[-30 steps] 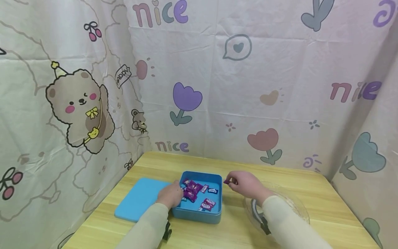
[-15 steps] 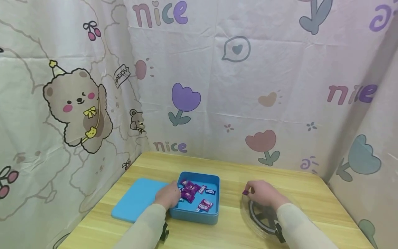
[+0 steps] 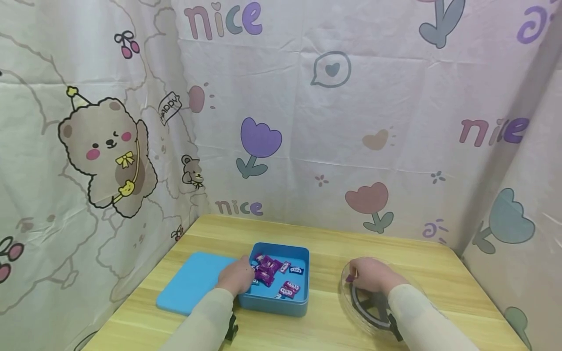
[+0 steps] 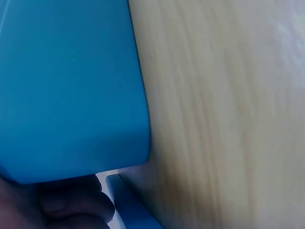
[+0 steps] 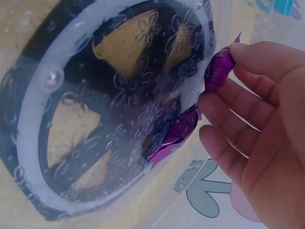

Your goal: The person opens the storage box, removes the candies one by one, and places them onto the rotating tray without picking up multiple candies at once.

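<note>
Right hand (image 3: 374, 274) has a purple-wrapped candy (image 5: 220, 69) pinched between thumb and fingertips, right by the clear bowl's rim (image 3: 346, 298), with a dark spoked thing (image 5: 138, 71) showing through the plastic. Left hand (image 3: 237, 276) is against the blue box (image 3: 274, 306); can't tell if it's gripping. Box has purple candies (image 3: 265, 270) piled left, plus a few loose ones (image 3: 288, 291) to the right.

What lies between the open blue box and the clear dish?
In the head view, only bare wood-grain tabletop lies between the blue box and the clear dish.
</note>
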### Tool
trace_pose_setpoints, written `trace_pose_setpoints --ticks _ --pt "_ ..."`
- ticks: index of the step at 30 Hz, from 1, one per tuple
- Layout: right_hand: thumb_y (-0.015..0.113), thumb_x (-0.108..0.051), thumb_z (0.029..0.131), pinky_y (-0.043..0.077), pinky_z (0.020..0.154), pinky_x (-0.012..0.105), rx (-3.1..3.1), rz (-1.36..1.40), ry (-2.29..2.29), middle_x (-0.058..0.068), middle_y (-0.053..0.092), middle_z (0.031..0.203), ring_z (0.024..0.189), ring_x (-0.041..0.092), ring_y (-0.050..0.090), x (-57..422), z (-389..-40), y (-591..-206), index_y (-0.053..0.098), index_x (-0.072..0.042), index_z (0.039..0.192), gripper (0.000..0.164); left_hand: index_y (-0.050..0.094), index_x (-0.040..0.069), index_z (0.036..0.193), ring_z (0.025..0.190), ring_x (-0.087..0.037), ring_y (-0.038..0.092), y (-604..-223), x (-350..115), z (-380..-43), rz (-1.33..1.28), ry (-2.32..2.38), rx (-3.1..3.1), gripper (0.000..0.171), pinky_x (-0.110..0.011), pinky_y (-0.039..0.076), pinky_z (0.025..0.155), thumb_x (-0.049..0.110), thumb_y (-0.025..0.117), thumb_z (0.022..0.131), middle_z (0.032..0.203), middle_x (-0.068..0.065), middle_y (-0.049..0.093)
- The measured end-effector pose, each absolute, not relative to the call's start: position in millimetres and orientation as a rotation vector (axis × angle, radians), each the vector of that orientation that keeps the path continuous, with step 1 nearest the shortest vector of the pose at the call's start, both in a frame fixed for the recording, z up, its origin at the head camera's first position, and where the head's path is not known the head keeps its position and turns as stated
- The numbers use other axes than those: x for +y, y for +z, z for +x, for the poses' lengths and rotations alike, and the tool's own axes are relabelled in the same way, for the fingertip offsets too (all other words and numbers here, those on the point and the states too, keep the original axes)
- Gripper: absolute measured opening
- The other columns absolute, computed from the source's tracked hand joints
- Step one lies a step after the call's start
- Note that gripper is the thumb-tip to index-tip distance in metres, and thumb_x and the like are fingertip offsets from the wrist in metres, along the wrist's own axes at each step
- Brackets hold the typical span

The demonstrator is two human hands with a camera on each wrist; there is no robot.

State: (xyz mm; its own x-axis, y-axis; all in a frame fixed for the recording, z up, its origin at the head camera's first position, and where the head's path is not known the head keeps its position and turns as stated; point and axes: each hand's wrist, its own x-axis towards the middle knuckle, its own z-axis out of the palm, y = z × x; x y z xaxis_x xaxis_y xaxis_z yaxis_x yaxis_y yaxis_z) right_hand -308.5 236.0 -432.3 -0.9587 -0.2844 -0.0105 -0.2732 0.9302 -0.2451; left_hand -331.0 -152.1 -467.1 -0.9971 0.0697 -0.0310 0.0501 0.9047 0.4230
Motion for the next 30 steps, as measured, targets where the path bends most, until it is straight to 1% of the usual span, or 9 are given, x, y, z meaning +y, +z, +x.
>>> trace_pose_setpoints --ticks 5,9,12,16,20,24,27,30 --pt "0.076 -0.01 0.082 0.048 0.067 0.038 3.046 -0.438 -0.35 -0.008 0.057 0.073 0.067 0.013 0.053 235.3 -308.9 -433.0 0.063 -0.017 0.084 0.014 0.041 -0.008 0.149 0.125 -0.043 0.055 -467.8 -152.6 -331.3 0.09 0.665 3.019 0.055 -0.063 0.047 0.097 0.016 0.046 0.1 0.141 -0.025 0.056" --pt "0.076 -0.013 0.085 0.05 0.069 0.04 3.03 -0.417 -0.365 -0.009 0.057 0.069 0.066 0.012 0.055 235.0 -307.8 -429.2 0.063 -0.017 0.086 0.013 0.04 -0.008 0.149 0.126 -0.043 0.054 -469.0 -152.7 -331.8 0.09 0.675 3.013 0.055 -0.063 0.046 0.098 0.016 0.045 0.1 0.141 -0.025 0.055" --pt "0.074 -0.015 0.085 0.05 0.071 0.042 3.035 -0.421 -0.383 -0.009 0.058 0.069 0.066 0.012 0.055 233.4 -307.5 -423.4 0.063 -0.017 0.088 0.012 0.04 -0.009 0.149 0.126 -0.044 0.054 -469.9 -153.1 -332.2 0.096 0.673 3.015 0.055 -0.064 0.045 0.098 0.016 0.044 0.1 0.141 -0.026 0.055" --pt "0.073 -0.018 0.087 0.051 0.073 0.042 3.037 -0.45 -0.437 -0.009 0.058 0.069 0.062 0.01 0.056 228.2 -307.1 -417.3 0.063 -0.018 0.09 0.01 0.039 -0.008 0.15 0.126 -0.044 0.054 -471.3 -152.9 -332.5 0.092 0.66 3.019 0.055 -0.063 0.046 0.098 0.017 0.044 0.101 0.141 -0.025 0.055" --pt "0.071 -0.017 0.088 0.051 0.073 0.04 3.031 -0.466 -0.48 -0.01 0.058 0.07 0.057 0.009 0.057 218.0 -305.5 -415.0 0.065 -0.017 0.095 0.009 0.039 -0.009 0.15 0.126 -0.044 0.054 -471.4 -151.6 -331.6 0.09 0.652 3.015 0.056 -0.063 0.046 0.097 0.017 0.045 0.1 0.14 -0.026 0.056" --pt "0.071 -0.017 0.089 0.052 0.075 0.04 3.05 -0.507 -0.469 -0.009 0.06 0.081 0.068 0.011 0.058 200.8 -305.5 -412.1 0.068 -0.016 0.101 0.012 0.039 -0.009 0.15 0.127 -0.044 0.053 -469.6 -150.9 -331.1 0.086 0.682 3.0 0.056 -0.064 0.044 0.099 0.017 0.047 0.1 0.142 -0.026 0.054" --pt "0.073 -0.021 0.09 0.053 0.082 0.041 3.076 -0.583 -0.43 -0.007 0.063 0.092 0.084 0.013 0.057 185.3 -307.7 -411.1 0.069 -0.018 0.102 0.013 0.038 -0.009 0.15 0.128 -0.044 0.053 -467.8 -150.9 -331.7 0.079 0.691 2.997 0.056 -0.063 0.043 0.101 0.017 0.046 0.1 0.143 -0.026 0.053" --pt "0.074 -0.023 0.091 0.053 0.088 0.042 3.082 -0.676 -0.43 -0.004 0.066 0.098 0.092 0.015 0.06 169.5 -309.2 -410.9 0.07 -0.017 0.105 0.015 0.038 -0.008 0.15 0.127 -0.043 0.054 -466.9 -151.3 -332.6 0.083 0.675 3.001 0.057 -0.063 0.045 0.099 0.016 0.046 0.1 0.143 -0.026 0.054"
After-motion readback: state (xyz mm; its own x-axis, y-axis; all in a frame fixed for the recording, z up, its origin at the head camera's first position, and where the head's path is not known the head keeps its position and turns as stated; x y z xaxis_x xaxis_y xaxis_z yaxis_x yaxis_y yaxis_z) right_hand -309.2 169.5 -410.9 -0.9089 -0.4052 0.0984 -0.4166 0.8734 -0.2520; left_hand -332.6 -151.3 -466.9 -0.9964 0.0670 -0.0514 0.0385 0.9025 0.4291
